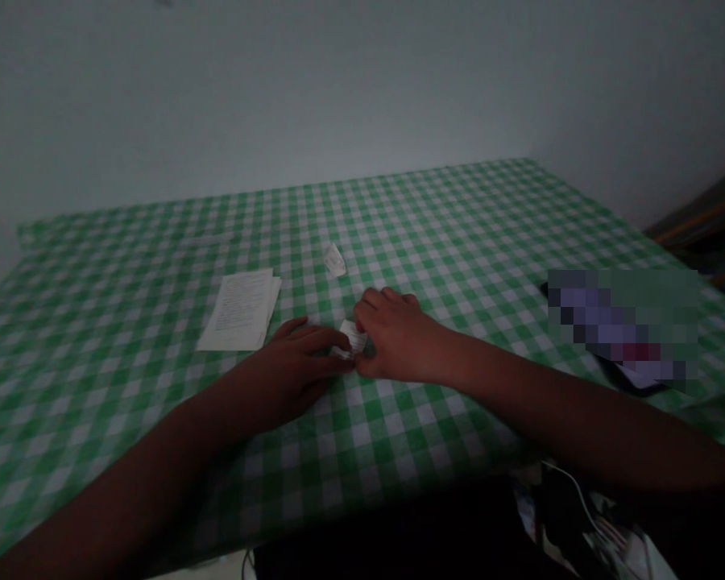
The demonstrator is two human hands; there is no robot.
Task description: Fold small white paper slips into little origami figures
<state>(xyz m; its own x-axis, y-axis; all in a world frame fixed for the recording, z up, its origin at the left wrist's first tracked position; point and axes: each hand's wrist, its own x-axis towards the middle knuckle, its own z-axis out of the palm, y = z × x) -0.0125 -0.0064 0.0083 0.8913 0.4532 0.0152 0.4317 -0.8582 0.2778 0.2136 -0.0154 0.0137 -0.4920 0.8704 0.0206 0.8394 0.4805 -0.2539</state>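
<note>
A small folded piece of printed paper (351,337) lies between my two hands, low over the tabletop. My left hand (296,362) reaches in from the left, its thumb and a finger closed on the near left side of the paper. From the right, my right hand (395,334) grips the paper's right edge with curled fingers and thumb. Part of the paper is hidden by the fingertips. Beyond the hands stands or lies another small folded paper piece (334,260), touched by neither hand. Left of my hands is a stack of printed sheets (238,312).
A green and white checked cloth (435,234) covers the table up to the wall (278,97). A phone (616,338), partly blurred out, lies at the right. A faint clear strip (205,240) rests at the back left. Cables (586,503) hang below the front edge.
</note>
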